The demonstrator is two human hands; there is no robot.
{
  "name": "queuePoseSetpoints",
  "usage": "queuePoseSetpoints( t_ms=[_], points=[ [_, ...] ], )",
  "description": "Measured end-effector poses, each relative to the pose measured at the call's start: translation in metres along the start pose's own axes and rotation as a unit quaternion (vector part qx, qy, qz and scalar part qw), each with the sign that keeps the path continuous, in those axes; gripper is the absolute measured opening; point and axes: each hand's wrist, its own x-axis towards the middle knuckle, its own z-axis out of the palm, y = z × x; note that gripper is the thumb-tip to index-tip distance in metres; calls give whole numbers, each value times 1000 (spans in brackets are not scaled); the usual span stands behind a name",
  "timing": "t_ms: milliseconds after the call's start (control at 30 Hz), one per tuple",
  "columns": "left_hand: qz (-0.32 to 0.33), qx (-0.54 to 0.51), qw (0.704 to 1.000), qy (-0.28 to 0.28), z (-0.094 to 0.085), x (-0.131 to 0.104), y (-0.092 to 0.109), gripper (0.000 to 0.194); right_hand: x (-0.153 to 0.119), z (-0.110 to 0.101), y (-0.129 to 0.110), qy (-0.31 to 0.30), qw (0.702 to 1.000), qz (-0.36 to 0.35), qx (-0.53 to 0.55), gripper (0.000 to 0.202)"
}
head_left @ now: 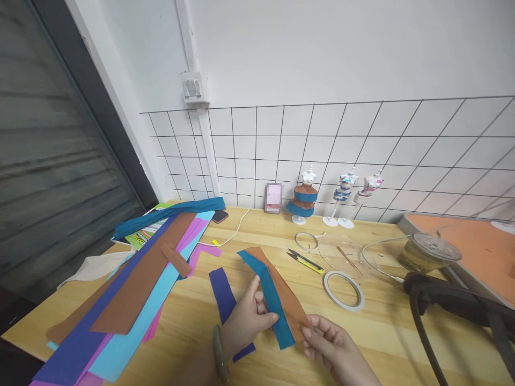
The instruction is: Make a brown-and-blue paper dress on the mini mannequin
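Note:
My left hand (253, 316), with a bangle at the wrist, grips a two-coloured piece of crepe paper, its thumb and fingers on the teal strip (268, 289). Along that strip's right side runs the brown part (281, 284). At the lower right corner of the brown part, the fingertips of my right hand (328, 340) pinch the edge. A dark blue paper strip (222, 289) lies on the table, partly under my left forearm. Beyond my hands are yellow-handled thread snips (306, 261) and a roll of white tape (344, 290).
Long coloured paper strips (140, 279) are piled at the left. Several small dress-form stands, one wearing a brown-and-teal paper dress (304, 201), stand by the wire grid (269, 136), near a propped phone (274, 198). A spool (430, 252) and a black curved object (454, 305) occupy the right.

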Motion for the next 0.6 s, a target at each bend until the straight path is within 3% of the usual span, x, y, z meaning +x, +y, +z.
queuePoseSetpoints(
  t_ms=[133, 267, 333, 433, 533, 600],
  points=[
    [0, -1, 1000, -4, 4, -2, 2, 81, -1, 2, 1, 15, 1000, -2, -9, 33],
    [2, -6, 999, 35, 14, -4, -4, 83, 1, 10, 6, -3, 1000, -10, 23, 47],
    [2, -11, 999, 47, 18, -5, -9, 83, 4, 15, 9, -26, 998, -29, 48, 49],
    [-8, -18, 999, 47, 23, -10, -16, 84, 8, 18, 10, -3, 997, -62, 46, 51],
    [8, -36, 999, 23, 26, -15, -15, 73, 9, 16, 6, 32, 997, -72, 23, 50],
    [32, -63, 997, 11, 28, -17, -9, 59, 6, 11, 0, 10, 998, -67, 0, 48]
  ],
)
